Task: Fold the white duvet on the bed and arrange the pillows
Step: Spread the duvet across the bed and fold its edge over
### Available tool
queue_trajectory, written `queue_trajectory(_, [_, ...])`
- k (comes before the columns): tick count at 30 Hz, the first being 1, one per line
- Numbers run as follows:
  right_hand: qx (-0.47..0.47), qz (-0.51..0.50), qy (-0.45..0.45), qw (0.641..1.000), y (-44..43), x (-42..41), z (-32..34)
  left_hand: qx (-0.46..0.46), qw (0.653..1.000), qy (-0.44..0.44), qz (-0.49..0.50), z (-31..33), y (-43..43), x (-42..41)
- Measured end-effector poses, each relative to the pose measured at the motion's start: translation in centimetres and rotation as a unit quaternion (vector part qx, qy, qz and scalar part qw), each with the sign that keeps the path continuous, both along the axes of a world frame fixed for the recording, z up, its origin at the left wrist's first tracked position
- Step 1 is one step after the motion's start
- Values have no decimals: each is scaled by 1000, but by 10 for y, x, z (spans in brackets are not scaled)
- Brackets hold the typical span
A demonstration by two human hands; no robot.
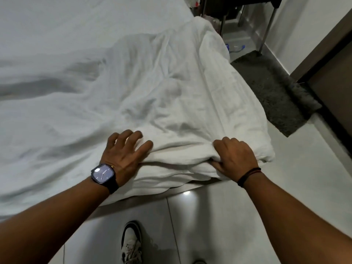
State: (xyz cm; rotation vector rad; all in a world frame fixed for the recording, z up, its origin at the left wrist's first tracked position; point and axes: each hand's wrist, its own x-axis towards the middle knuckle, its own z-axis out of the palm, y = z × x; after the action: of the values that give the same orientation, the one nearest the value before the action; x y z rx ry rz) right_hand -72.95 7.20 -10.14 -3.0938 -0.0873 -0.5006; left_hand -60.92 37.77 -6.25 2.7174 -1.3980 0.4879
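Note:
The white duvet (171,88) lies crumpled and doubled over along the right side of the bed (57,35), its thick layered edge hanging at the near corner. My left hand (124,150), with a dark watch on the wrist, rests flat on top of the folded edge, fingers spread. My right hand (235,158), with a dark cord bracelet, pinches the upper layers of that edge, thumb tucked underneath. No pillows are in view.
A dark grey rug (270,86) lies on the pale tiled floor (219,216) to the right of the bed. Metal legs of a dark table (266,29) stand at the far end, by a white wall. My shoe (131,242) is near the bed's edge.

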Motion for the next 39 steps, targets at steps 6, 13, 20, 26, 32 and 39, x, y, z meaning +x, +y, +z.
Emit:
queue_trajectory(6, [40,84,-15,996,12,-7,2,-83,968,201,128,16,25,8])
queue_trajectory(13, [-58,69,98,991,38,-3,4,-260,887,209,320,26,23,19])
queue_trajectory(20, [-44,44,54,997,41,-13,16,140,964,163,155,4,44,-14])
queue_trajectory(26, [-23,71,132,989,45,-32,5,148,979,141,6,-2,65,-19])
queue_trajectory(32, [73,112,195,972,35,-6,32,278,900,332,48,20,42,3])
queue_trajectory(39, [76,44,71,994,50,79,65,103,919,347,156,63,36,77])
